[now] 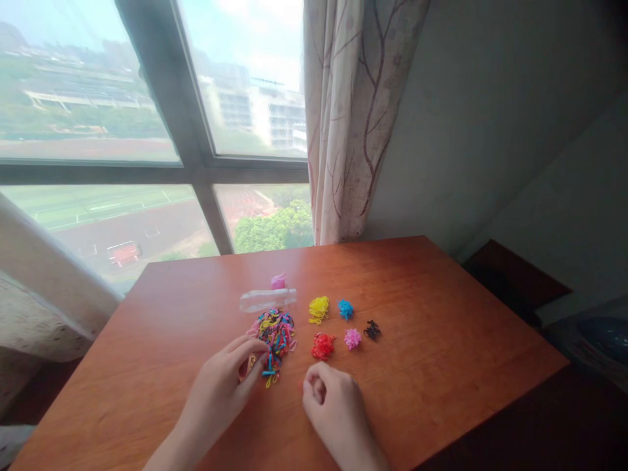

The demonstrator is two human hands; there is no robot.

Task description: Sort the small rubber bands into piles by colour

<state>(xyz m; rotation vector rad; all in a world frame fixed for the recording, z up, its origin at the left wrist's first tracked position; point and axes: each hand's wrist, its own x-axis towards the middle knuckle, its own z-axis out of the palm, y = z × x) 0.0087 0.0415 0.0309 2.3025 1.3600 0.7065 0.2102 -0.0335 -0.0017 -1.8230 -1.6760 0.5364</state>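
A pile of mixed-colour rubber bands (277, 330) lies near the middle of the table. My left hand (235, 366) is at its near left edge, thumb and forefinger closed among the bands; what lies between the tips is hidden. To the right, my right hand (333, 396) hovers low over the table with curled fingers, a speck of red rubber band (301, 386) showing at the fingertips. Beyond it are single-colour heaps: red bands (322, 345), yellow bands (318, 308), blue bands (345, 309), pink bands (352, 338) and black bands (372, 330).
Behind the mixed pile lies a clear plastic bag or sleeve (267, 300), with a small pink bundle (279, 281) just past it. The brown wooden table (441, 366) reaches back to a window (196, 170) and a patterned curtain (350, 131).
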